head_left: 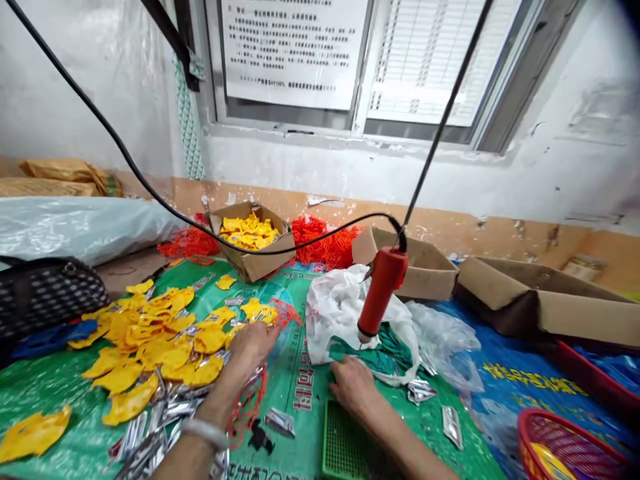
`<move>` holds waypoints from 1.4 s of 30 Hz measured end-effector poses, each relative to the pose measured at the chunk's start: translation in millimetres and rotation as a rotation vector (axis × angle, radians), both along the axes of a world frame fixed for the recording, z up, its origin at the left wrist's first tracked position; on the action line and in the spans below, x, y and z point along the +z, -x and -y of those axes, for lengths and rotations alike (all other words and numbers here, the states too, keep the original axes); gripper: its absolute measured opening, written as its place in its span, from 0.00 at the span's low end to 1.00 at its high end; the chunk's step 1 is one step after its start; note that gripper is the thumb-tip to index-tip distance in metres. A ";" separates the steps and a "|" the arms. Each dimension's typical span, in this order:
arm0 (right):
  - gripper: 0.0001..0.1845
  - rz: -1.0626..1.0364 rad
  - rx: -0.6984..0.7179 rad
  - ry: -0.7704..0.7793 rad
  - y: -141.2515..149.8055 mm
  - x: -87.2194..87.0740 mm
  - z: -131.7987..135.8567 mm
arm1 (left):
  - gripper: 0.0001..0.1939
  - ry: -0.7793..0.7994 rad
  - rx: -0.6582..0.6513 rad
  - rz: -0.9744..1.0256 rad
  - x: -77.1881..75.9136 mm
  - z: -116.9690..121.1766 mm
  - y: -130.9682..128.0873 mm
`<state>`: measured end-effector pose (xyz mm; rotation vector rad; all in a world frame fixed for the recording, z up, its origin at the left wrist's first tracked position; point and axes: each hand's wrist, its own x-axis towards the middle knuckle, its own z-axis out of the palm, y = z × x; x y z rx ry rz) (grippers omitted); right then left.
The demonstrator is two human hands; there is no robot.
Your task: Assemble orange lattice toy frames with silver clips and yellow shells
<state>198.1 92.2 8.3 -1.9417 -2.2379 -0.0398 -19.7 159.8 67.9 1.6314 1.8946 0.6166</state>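
Note:
My left hand (254, 345), with a pale bangle at the wrist, is closed at the edge of a pile of flat yellow pieces (173, 353). Its fingertips meet a yellow piece (259, 311) and a scrap of red netting (287, 313); what they grip is hidden. My right hand (354, 383) has its fingers loosely bent and slightly apart, with nothing visible in them. It is beside green strips (387, 350) in a white bag (333, 300) and above a green basket (343, 443). A red electric screwdriver (383, 290) hangs over the bag, tip down, untouched by either hand.
Silvery packets (145, 433) lie by the yellow pile. Behind stand a carton (265, 263) of yellow pieces, red netting (323, 240) and open cartons (425, 263). A red basket (575, 443) is at right, a checked bag (50, 293) at left. The black cable (125, 153) crosses overhead.

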 end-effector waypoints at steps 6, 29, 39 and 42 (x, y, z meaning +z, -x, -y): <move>0.14 0.017 -0.033 0.013 2.5 -16.3 5.8 | 0.17 0.062 0.102 0.645 -7.8 23.4 24.1; 0.21 -0.796 0.333 -0.462 42.5 29.8 50.2 | 0.12 0.309 0.068 1.479 -20.0 114.4 -15.0; 0.07 -0.660 0.348 -0.615 28.5 40.6 51.4 | 0.15 0.292 -0.188 1.322 -9.1 132.8 -8.8; 0.06 -0.692 0.385 -0.591 35.0 36.7 57.1 | 0.18 0.235 -0.163 1.360 -2.7 138.6 -10.9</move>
